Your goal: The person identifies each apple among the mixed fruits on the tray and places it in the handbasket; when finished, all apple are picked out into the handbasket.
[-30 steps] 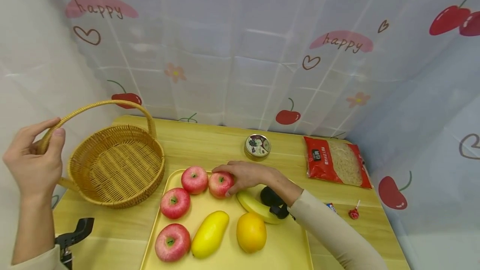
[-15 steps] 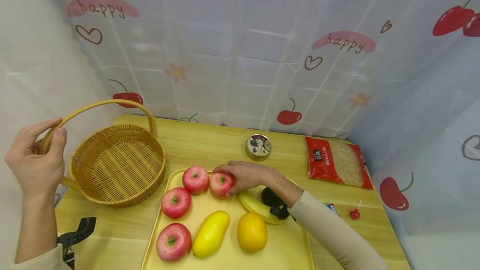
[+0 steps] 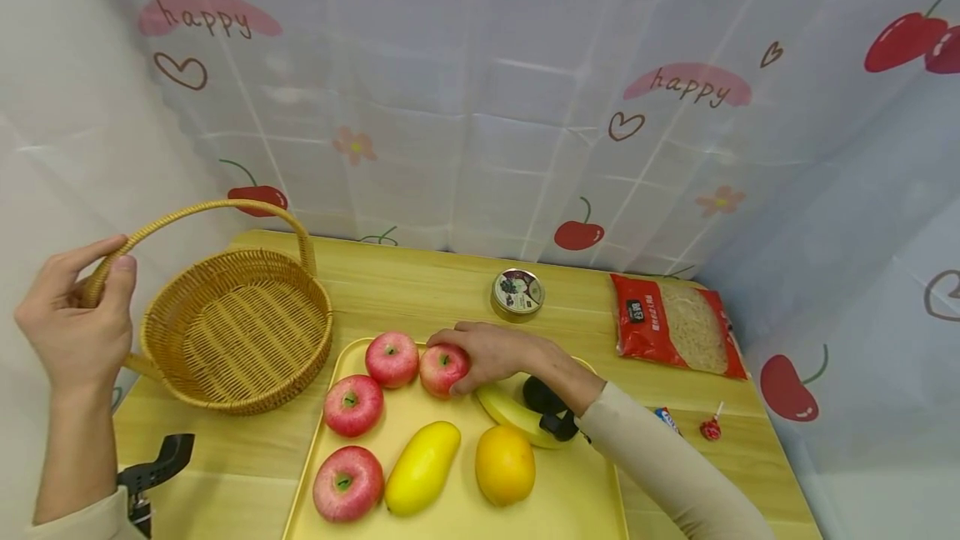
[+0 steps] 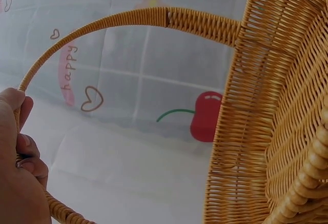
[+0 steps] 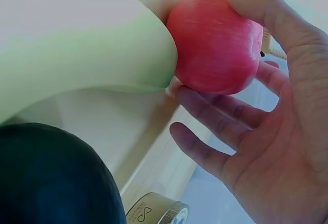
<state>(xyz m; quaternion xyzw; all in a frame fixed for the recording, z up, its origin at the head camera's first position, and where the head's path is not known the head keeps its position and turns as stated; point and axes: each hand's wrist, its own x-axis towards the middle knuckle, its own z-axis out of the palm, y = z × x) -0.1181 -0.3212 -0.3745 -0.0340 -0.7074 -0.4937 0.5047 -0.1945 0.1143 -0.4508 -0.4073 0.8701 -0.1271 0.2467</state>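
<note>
My left hand (image 3: 78,315) grips the arched handle of a wicker basket (image 3: 318,348), its fingers curled round the handle in the left wrist view. Nothing lies in the basket. At the far edge of a yellow tray (image 3: 570,515), my right hand (image 3: 495,354) holds a red apple (image 3: 441,371) between thumb and fingers. The right wrist view has the thumb on one side of that apple (image 5: 215,44) and fingertips on the other. Another apple (image 3: 392,359) sits just left of it. A banana (image 3: 517,419) touches or nearly touches the held apple, partly hidden by my wrist.
Two more apples (image 3: 354,405), a yellow mango (image 3: 422,468) and an orange (image 3: 505,466) lie on the tray. A dark round thing (image 5: 56,178) is beside the banana. Behind stands a round tin (image 3: 517,294); to the right are a red bag (image 3: 678,325) and a lollipop (image 3: 711,427).
The view shifts very slightly. Both hands keep their places, the left on the basket handle and the right on the apple.
</note>
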